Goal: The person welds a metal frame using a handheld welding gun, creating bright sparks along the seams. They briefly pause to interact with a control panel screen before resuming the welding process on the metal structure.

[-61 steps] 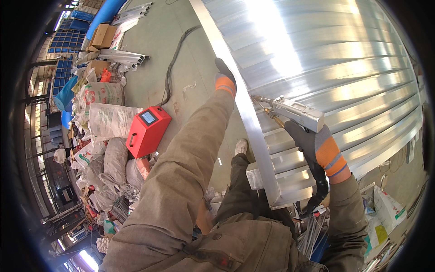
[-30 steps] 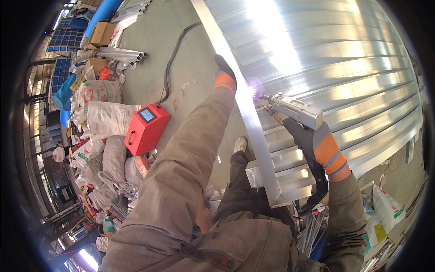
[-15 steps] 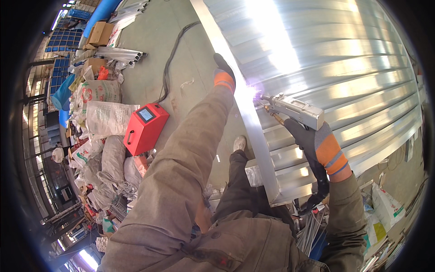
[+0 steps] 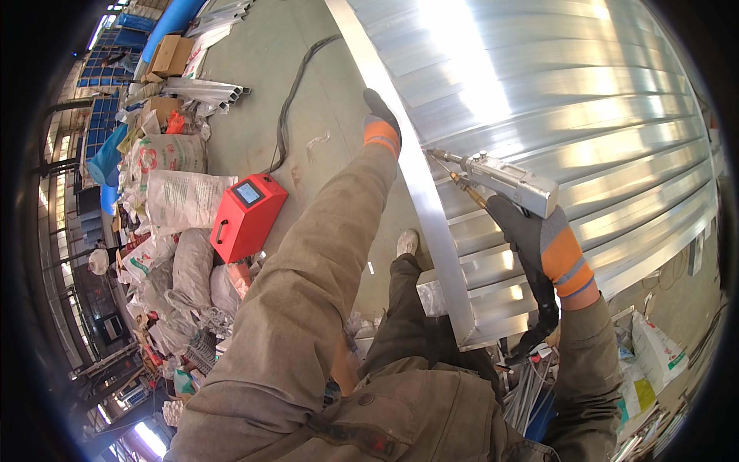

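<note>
My right hand (image 4: 531, 235), in a dark grey and orange glove, is closed round the grip of a silver handheld welding gun (image 4: 514, 185). A brass wire-feed nozzle (image 4: 468, 192) sits beneath its barrel, and a black cable hangs down from the grip. The gun's tip is at the inner edge of a bare metal frame rail (image 4: 422, 181), with no glow there. Gloved alike, my left hand (image 4: 382, 127) grips the outer side of that rail farther up, its fingers partly hidden. Shiny metal slats (image 4: 554, 138) run across inside the frame.
A red box-shaped machine with a screen (image 4: 250, 219) stands on the floor to the left, near a black cable (image 4: 285, 115). Sacks (image 4: 185, 200), cardboard boxes (image 4: 171, 58) and metal profiles (image 4: 208, 91) are piled along the left. More bags (image 4: 654, 354) lie at lower right.
The bright violet-white glow at the gun's tip has gone out. My right hand and the gun have shifted slightly to the right. My left hand stays on the rail.
</note>
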{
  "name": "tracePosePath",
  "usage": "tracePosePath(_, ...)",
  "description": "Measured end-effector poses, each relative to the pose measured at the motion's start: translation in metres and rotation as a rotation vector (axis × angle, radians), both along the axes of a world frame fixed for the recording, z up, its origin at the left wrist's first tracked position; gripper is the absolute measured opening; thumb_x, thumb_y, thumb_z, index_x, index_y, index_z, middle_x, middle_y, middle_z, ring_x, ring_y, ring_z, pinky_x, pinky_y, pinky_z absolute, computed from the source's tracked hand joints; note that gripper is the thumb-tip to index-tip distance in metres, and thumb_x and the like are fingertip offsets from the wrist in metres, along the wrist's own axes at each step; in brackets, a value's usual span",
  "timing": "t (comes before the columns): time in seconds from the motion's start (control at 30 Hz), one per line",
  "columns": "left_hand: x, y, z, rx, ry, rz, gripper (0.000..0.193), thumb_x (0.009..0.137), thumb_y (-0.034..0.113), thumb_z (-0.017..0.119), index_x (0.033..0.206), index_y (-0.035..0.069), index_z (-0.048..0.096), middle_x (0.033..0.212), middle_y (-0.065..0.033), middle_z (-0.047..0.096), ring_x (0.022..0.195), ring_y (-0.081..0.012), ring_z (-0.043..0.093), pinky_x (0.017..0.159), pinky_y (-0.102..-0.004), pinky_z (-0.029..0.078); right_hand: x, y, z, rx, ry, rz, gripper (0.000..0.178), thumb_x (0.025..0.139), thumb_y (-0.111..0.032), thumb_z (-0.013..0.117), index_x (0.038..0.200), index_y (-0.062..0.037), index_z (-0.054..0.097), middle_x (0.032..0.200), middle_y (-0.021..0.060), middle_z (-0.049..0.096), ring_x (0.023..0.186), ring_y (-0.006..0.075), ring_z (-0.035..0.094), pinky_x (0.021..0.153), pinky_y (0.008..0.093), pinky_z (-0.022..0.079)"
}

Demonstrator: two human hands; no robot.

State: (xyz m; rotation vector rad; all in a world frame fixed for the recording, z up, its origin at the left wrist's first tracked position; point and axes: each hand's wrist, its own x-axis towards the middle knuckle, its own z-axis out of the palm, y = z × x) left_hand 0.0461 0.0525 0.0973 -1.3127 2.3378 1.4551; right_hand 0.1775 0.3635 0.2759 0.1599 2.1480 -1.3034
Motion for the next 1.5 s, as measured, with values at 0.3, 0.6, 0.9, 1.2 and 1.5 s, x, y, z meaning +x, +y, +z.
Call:
tracePosePath(0.3, -0.003, -0.014, -0.029, 0.005, 0.027, 0.004, 0.116, 0.109, 0.094, 0.021, 0.149, -0.004, 0.07, 0.137, -0.026, 0.079, 0.125, -0.0438, 0.073, 0.106, -0.0491, 0.056, 0.008, 0.003, 0.018, -0.123, 0.056, -0.071, 0.046, 0.107, -0.037, 0.082, 0.134, -0.0006, 0.08, 0.08, 0.0019, 0.069, 0.071, 0.0112, 0.064, 0.063, 0.0335, 0.053)
tracePosePath(0.6, 0.001, -0.022, -0.039, 0.263, 0.022, -0.069, 0.112, 0.106, 0.097, 0.03, 0.16, 0.005, 0.065, 0.143, -0.0178, 0.077, 0.126, -0.0332, 0.073, 0.106, -0.0449, 0.058, -0.006, -0.017, 0.063, -0.18, 0.02, -0.162, 0.025, 0.109, -0.024, 0.078, 0.123, -0.0033, 0.078, 0.081, -0.0026, 0.068, 0.068, 0.0067, 0.062, 0.056, 0.0284, 0.049)
tracePosePath(0.9, -0.131, -0.131, -0.004, 0.385, -0.02, 0.072, 0.098, 0.103, 0.09, 0.05, 0.165, 0.014, 0.058, 0.15, -0.0114, 0.073, 0.122, -0.0285, 0.073, 0.096, -0.0474, 0.059, -0.048, -0.047, 0.049, -0.124, 0.008, -0.188, 0.041, 0.109, -0.026, 0.08, 0.14, 0.0001, 0.078, 0.086, -0.0016, 0.071, 0.074, 0.0075, 0.063, 0.064, 0.0301, 0.053)
tracePosePath(1.2, -0.266, -0.158, -0.071, -1.636, -0.583, -1.469, 0.048, 0.117, 0.043, 0.053, 0.145, 0.015, 0.079, 0.135, -0.0088, 0.083, 0.123, -0.0263, 0.079, 0.097, -0.0415, 0.061, -0.06, -0.05, 0.03, -0.096, 0.051, -0.138, 0.044, 0.109, -0.02, 0.081, 0.146, 0.0025, 0.076, 0.113, 0.0106, 0.083, 0.099, 0.0163, 0.076, 0.088, 0.0343, 0.062)
tracePosePath(1.5, -0.288, -0.188, -0.107, -1.988, -0.678, -1.557, 0.059, 0.119, 0.052, 0.046, 0.153, 0.013, 0.076, 0.15, -0.0085, 0.078, 0.135, -0.0284, 0.074, 0.11, -0.0471, 0.056, -0.065, -0.049, 0.021, -0.108, -0.077, -0.132, 0.041, 0.107, -0.019, 0.083, 0.142, 0.0028, 0.078, 0.123, 0.0162, 0.086, 0.107, 0.0221, 0.082, 0.094, 0.0361, 0.064)
